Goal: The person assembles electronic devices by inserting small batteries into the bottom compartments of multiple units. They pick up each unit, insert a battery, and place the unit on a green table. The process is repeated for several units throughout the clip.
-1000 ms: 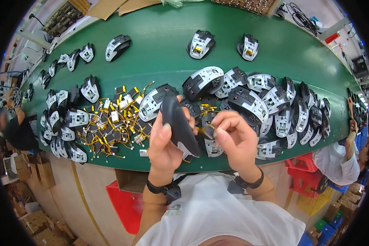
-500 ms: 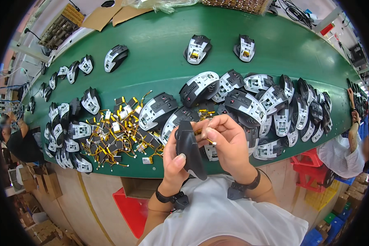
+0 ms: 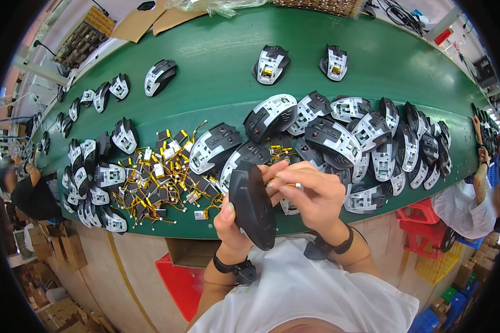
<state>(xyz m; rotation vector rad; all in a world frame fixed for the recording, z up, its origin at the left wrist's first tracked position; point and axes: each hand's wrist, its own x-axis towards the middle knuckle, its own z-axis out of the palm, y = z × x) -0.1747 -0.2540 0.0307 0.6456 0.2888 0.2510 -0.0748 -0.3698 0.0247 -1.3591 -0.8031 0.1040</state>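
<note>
My left hand [image 3: 231, 232] grips a computer mouse [image 3: 254, 208] tilted up on its edge, its black side facing me and the thumb pressed on its left edge. My right hand [image 3: 315, 198] is closed at the mouse's far right side, the fingertips pinching a thin battery lead. A small white plug [image 3: 299, 186] on the lead sticks out past those fingers. The battery and the mouse's open face are hidden. Left of my hands, small batteries [image 3: 160, 170] with yellow tape and wires lie in a loose heap. Part-built mice [image 3: 211, 149] lie just beyond my left hand.
Many white-and-black mice [image 3: 384, 158] are piled on the green bench [image 3: 216, 66] to the right, with another cluster [image 3: 110, 175] at the left. Farther back, a spaced row includes a mouse [image 3: 271, 65] showing a battery. Other people sit at both ends. A red stool [image 3: 416, 219] stands at right.
The mouse has turned so more of its black side shows. My right hand has shifted slightly, its fingers closing in nearer the mouse, and the white plug now points out to the right.
</note>
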